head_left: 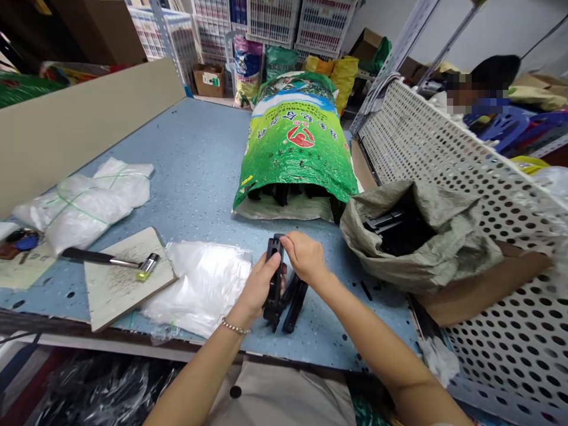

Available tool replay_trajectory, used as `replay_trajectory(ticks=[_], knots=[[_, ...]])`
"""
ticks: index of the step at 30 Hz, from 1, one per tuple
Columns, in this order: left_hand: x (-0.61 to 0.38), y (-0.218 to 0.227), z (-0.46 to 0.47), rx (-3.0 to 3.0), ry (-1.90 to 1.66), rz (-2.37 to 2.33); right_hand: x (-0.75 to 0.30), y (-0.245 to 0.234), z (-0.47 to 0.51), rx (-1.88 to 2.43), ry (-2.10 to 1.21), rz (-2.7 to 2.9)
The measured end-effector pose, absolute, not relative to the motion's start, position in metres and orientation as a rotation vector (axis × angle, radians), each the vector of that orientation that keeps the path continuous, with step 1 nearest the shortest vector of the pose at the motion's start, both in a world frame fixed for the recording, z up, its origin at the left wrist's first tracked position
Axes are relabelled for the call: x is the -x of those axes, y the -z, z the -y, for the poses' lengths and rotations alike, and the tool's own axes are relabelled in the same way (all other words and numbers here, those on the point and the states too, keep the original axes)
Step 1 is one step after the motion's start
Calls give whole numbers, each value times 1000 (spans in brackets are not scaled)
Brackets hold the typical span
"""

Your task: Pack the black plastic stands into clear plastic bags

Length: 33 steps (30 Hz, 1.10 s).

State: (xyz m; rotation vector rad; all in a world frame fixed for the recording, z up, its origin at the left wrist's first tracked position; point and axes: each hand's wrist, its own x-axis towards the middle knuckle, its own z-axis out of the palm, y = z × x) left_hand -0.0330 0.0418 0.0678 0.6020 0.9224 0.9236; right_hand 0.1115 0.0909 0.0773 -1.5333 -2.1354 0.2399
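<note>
Holding a black plastic part upright over a blue speckled table, the left hand wraps closely around its lower body, while the right hand closes on it from the other side, with its fingers curled over the upper end. The part's exact shape is hard to make out behind the hands. A beaded bracelet circles the left wrist. Two loose black pieces lie on the table just below the hands. Sharing the load this way looks sound: one hand steadies the part low down, the other controls the top, and staying close to the table leaves little room for a drop. Just to the right, an open grey-green sack holds more black parts. Farther ahead, a bright green printed sack is draped over a row of similar dark pieces. To the left lie a sheet of clear plastic, a hammer resting on a dusty board, and a white plastic bundle tied with green string. A white perforated metal panel stands along the right side, and beyond it sits a co-worker, partly hidden and blurred. Stacked plastic crates fill the far background.
</note>
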Motion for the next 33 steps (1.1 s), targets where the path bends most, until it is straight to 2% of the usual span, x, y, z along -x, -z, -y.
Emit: replay_trajectory(ticks=[2,4,7,10,15,22,27,30,33], knots=[[36,-64,-45,-582,-963,-983,-109,-76,-85,1595,-431,2111],[40,-60,-51,-545,-965,-1024,-107,-72,-67,1457,-512,2189],[43,-55,-58,-521,-939,-1056,-105,-61,-37,1104,-276,2391],[41,-52,-59,-563,-977,-1040,-102,-52,-25,973,-45,2459],[45,-47,-58,-462,-1063,-1028,-100,-59,-45,902,-238,2560],[39,-59,-54,-355,-1229,-991,-84,-69,-33,1248,-563,2238],[14,-82,-50,-704,-1136,-739,-122,-101,-20,1357,-672,1802],[-9,-89,-64,-1032,-1078,-727,-172,-140,-8,1480,-512,1631],[-48,-88,-95,-1251,-1029,-803,-220,-173,1,1698,-162,1601]])
